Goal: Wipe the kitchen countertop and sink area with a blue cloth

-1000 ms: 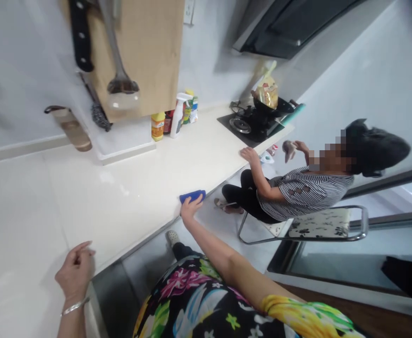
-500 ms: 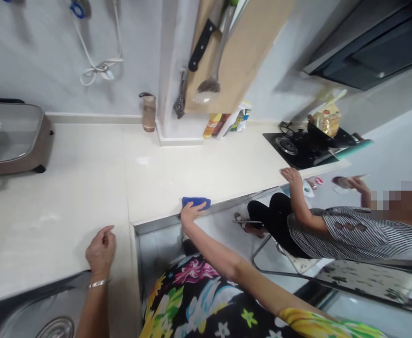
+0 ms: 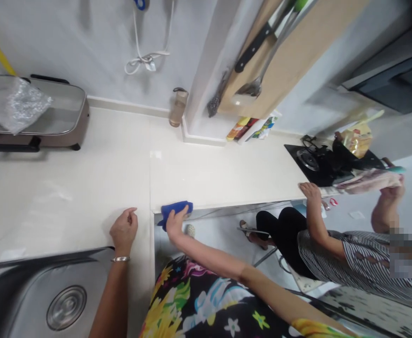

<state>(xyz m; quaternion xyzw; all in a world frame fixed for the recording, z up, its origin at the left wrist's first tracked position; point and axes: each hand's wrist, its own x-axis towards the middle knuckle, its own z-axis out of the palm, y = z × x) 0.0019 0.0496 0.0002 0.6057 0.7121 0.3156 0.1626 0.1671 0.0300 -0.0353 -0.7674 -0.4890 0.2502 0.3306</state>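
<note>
My right hand [image 3: 175, 225] presses a folded blue cloth [image 3: 176, 208] against the front edge of the white countertop [image 3: 213, 176], close to the inner corner. Part of the cloth hangs over the edge. My left hand [image 3: 124, 231], with a silver bracelet at the wrist, is at the counter beside the sink [image 3: 103, 263]. Its fingers are curled in and nothing shows in them; whether it rests on the surface I cannot tell.
At right sits another person in a striped top [image 3: 353, 258], one hand on the counter edge, the other at a pale pink cloth [image 3: 368, 180] by the gas stove [image 3: 311, 162]. An electric pan [image 3: 81, 119] and a bottle [image 3: 178, 109] stand along the wall. Knives hang above.
My right hand has slid the blue cloth left along the counter edge, nearer the corner. The other person's far hand now has a pink cloth by the stove. The view has shifted left.
</note>
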